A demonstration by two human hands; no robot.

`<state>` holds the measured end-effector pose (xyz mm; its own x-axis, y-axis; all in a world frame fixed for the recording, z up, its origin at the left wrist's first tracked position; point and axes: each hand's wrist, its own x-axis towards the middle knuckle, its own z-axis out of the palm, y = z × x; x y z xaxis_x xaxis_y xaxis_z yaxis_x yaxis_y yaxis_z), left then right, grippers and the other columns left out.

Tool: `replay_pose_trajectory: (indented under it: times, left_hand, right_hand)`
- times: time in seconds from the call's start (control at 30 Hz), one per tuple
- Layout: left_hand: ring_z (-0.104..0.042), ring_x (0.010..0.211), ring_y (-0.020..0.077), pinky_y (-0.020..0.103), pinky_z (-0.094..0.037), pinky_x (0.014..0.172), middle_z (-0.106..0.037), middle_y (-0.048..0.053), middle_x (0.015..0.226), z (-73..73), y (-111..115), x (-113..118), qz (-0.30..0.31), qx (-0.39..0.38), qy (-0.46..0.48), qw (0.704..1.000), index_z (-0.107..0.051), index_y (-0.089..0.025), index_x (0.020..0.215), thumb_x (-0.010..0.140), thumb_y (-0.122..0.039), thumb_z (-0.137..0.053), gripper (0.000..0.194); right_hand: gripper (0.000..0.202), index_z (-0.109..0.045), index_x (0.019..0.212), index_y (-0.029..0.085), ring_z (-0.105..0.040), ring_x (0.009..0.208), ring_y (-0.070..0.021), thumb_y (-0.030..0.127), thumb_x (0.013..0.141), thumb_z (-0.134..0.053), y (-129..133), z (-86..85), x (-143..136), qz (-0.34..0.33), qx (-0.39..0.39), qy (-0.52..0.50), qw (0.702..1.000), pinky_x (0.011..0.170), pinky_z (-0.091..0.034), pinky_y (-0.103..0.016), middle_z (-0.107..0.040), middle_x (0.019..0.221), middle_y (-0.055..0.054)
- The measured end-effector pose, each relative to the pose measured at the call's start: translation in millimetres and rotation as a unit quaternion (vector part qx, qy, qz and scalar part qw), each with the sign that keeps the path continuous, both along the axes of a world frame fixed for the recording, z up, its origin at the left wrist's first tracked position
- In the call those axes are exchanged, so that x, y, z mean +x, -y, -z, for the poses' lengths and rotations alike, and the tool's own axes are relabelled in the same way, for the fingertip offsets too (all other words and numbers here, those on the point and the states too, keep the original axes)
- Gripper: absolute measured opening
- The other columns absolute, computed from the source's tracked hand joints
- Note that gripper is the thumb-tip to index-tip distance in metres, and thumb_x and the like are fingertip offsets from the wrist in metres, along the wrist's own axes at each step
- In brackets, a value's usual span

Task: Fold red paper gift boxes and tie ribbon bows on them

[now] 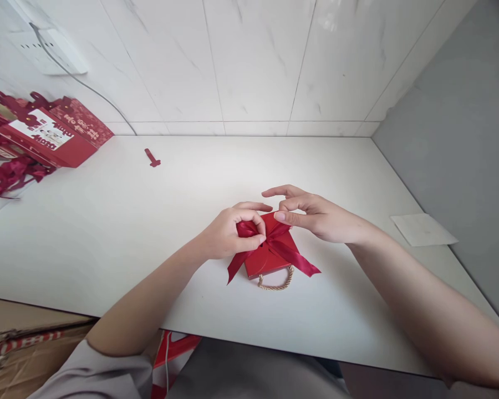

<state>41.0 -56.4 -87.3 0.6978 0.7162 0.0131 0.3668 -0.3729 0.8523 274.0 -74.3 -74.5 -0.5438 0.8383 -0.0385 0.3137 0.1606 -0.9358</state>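
Observation:
A small red gift box [255, 265] lies on the white table, its twisted gold cord handle [276, 287] towards me. Across its top is a dark red satin ribbon [301, 261] tied in a bow, with two tails spread out to the sides. My left hand [235, 231] is closed at the left of the bow, thumb and index finger pinching the ribbon near the knot. At the bow's right loop, my right hand [314, 215] has its thumb and middle finger close together on the ribbon, with the index finger stretched out. The fingers partly cover the bow.
Several red gift boxes [83, 158] and a heap of dark red ribbons [8, 176] stand at the far left. A small red tag [152, 157] lies near the tiled wall. On the right is a white paper sheet [424, 229]. A cardboard box [33, 354] sits below the table's front edge.

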Motion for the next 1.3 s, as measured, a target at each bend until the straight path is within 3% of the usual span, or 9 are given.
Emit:
replay_pose_trajectory:
  times: [0.23,0.4,0.57,0.7,0.87,1.03,1.3]
  left_hand:
    - [-0.051,0.131,0.029,0.043,-0.045,0.106,-0.059,0.008,0.135,-7.3,-3.3,-5.9,0.017,-0.003,-0.012,1.0,-0.068,-0.021,0.083,0.084,-0.027,-0.063,0.008]
    - [-0.046,0.136,0.0278,0.048,-0.039,0.111,-0.049,0.007,0.146,-18.7,-14.9,-22.1,0.037,0.009,0.027,0.999,-0.062,-0.024,0.101,0.088,-0.031,-0.061,0.014]
    - [-0.045,0.136,0.0288,0.048,-0.035,0.114,-0.05,0.008,0.145,-16.4,-22.9,-29.9,0.077,0.024,0.01,0.997,-0.066,-0.022,0.088,0.088,-0.03,-0.061,0.009]
    - [-0.047,0.134,0.0291,0.047,-0.039,0.111,-0.052,0.007,0.143,-12.5,-24.0,-28.7,0.073,0.008,0.0,0.997,-0.067,-0.02,0.073,0.09,-0.035,-0.059,0.024]
    - [-0.056,0.124,0.0253,0.038,-0.048,0.101,-0.056,0.007,0.138,-9.0,-22.9,-25.2,0.083,-0.013,0.017,0.996,-0.061,-0.017,0.065,0.093,-0.038,-0.055,0.035]
    - [-0.058,0.12,0.0249,0.034,-0.053,0.091,-0.064,0.007,0.125,-10.9,-16.6,-21.7,0.052,0.014,-0.002,0.999,-0.057,-0.018,0.061,0.092,-0.038,-0.055,0.037]
    - [-0.066,0.1,0.0218,0.032,-0.053,0.086,-0.074,0.004,0.098,-16.2,-6.3,-16.8,-0.008,0.118,-0.044,0.992,-0.071,-0.022,0.075,0.096,-0.042,-0.044,0.04]
  right_hand:
    - [0.039,-0.073,0.077,0.025,-0.035,0.14,-0.0263,0.051,0.095,-0.051,-0.4,2.6,0.1,0.006,0.045,-0.028,0.999,0.109,-0.035,-0.042,-0.051,0.139,-0.003]
    - [0.051,-0.071,0.079,0.025,-0.041,0.136,-0.0274,0.058,0.098,-0.037,-0.2,-5.5,6.2,0.004,-0.003,0.003,1.0,0.114,-0.026,-0.046,-0.051,0.143,0.0]
    - [0.047,-0.066,0.079,0.026,-0.04,0.137,-0.0285,0.061,0.096,-0.039,0.6,-9.2,7.0,0.017,-0.002,0.01,1.0,0.113,-0.025,-0.046,-0.055,0.139,0.0]
    - [0.048,-0.067,0.077,0.025,-0.041,0.136,-0.0284,0.06,0.096,-0.04,1.7,-10.7,6.2,0.003,-0.001,0.011,1.0,0.112,-0.028,-0.045,-0.052,0.142,0.001]
    - [0.037,-0.074,0.098,0.027,-0.05,0.127,-0.0281,0.057,0.091,-0.053,-0.2,-7.8,8.6,-0.058,-0.059,0.044,0.996,0.105,-0.039,-0.042,-0.048,0.145,-0.002]
    - [0.03,-0.075,0.1,0.027,-0.056,0.118,-0.0253,0.05,0.09,-0.059,-0.5,-6.5,10.9,-0.073,-0.077,0.035,0.994,0.102,-0.042,-0.04,-0.048,0.145,-0.003]
    - [0.03,-0.074,0.099,0.029,-0.057,0.115,-0.0261,0.052,0.088,-0.059,1.3,-6.8,9.1,-0.071,-0.059,0.046,0.995,0.101,-0.042,-0.041,-0.056,0.135,-0.002]
